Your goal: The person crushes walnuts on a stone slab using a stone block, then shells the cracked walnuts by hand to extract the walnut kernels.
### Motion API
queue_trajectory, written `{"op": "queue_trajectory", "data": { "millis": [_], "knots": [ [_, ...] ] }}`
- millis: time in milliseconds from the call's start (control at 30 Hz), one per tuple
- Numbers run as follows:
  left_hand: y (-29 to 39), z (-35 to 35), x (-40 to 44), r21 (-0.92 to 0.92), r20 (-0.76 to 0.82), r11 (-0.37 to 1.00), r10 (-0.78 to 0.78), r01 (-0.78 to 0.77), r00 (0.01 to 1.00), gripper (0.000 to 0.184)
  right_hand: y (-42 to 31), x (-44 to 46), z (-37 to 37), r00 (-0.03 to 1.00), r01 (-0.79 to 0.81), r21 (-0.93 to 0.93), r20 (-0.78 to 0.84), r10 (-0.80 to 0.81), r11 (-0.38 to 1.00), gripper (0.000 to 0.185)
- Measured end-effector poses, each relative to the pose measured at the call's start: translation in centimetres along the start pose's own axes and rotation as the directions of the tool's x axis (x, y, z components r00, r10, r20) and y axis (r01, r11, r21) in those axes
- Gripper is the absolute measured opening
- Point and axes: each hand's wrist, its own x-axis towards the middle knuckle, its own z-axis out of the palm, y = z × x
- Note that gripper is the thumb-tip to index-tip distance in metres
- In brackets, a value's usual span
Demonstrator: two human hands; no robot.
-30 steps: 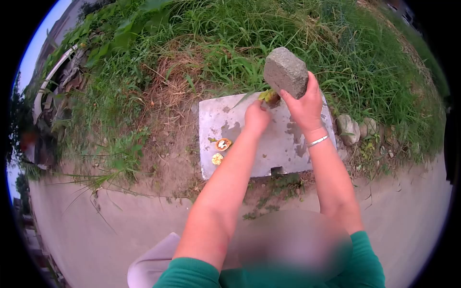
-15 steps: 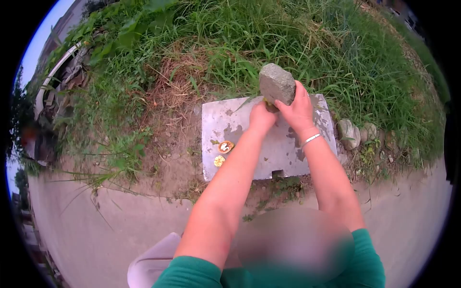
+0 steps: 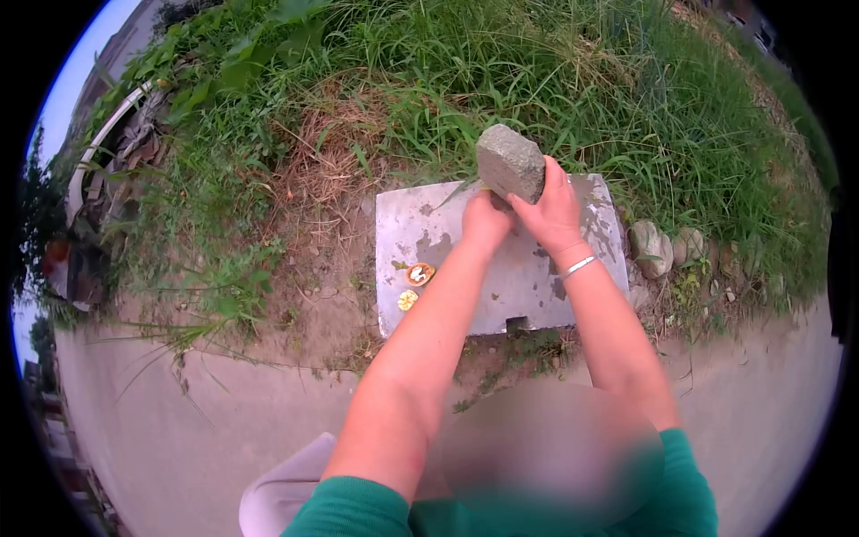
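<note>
My right hand (image 3: 552,215) grips a rough grey stone (image 3: 511,161), thumb across its near face and fingers round its right side. Just below and left of the stone, my left hand (image 3: 486,224) is closed low over the far part of a pale slab (image 3: 537,291). Whatever its fingers hold is hidden by the hand and the stone; only a speck of yellow shows. Left of my forearm, an opened walnut half (image 3: 419,274) in its brown shell lies on the slab. Close by is a pale yellow piece of walnut kernel (image 3: 407,300).
Tall grass (image 3: 573,80) grows right behind the slab. Several rounded rocks (image 3: 650,251) line its right side, and bare soil with dry straw (image 3: 331,134) lies to the left. Concrete paving (image 3: 224,421) runs along the front. The slab has a notch (image 3: 517,324) in its near edge.
The stone has come down slightly and to the left with my right hand, closer over my left hand. The walnut pieces on the slab have stayed put.
</note>
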Motion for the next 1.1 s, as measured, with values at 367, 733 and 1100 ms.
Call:
{"op": "queue_trajectory", "data": {
  "millis": [367,733,1100],
  "knots": [
    [-2.3,0.9,1.5,0.112,-0.057,0.993,0.029,-0.022,0.998,0.044,-2.8,4.1,-4.1,0.938,0.164,0.17,-0.332,-0.1,0.972,0.069],
    [-0.5,0.1,0.4,0.115,0.014,0.993,0.024,-0.026,1.0,0.046,0.4,0.7,-0.9,0.991,-0.115,0.11,-0.05,0.121,0.987,0.071],
    [-1.3,1.6,1.2,0.218,-0.213,0.975,0.081,-0.034,0.974,0.061,-0.7,2.7,-1.9,0.944,0.113,0.21,-0.328,-0.039,0.971,0.068]
  ]
}}
